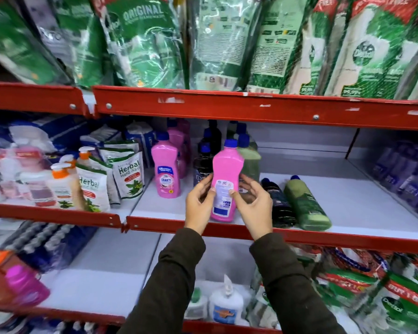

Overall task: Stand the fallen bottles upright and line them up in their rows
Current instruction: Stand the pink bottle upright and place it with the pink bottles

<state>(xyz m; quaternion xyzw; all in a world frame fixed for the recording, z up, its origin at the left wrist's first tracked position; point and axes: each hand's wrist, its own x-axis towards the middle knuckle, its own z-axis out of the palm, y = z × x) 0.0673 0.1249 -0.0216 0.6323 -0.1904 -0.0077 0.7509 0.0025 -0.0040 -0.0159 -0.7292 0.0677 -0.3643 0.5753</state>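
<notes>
Hands, left [201, 203] and right [253, 205], pinched my pink bottle [225, 182] upright at the shelf's [179, 208] front edge; two bottles [297, 203] lay beside it.

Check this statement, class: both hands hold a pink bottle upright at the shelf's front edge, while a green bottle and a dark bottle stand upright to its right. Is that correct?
Not quite. The head view shows the green bottle and dark bottle lying on their sides, not standing. The left hand and right hand do hold the pink bottle upright.
</notes>
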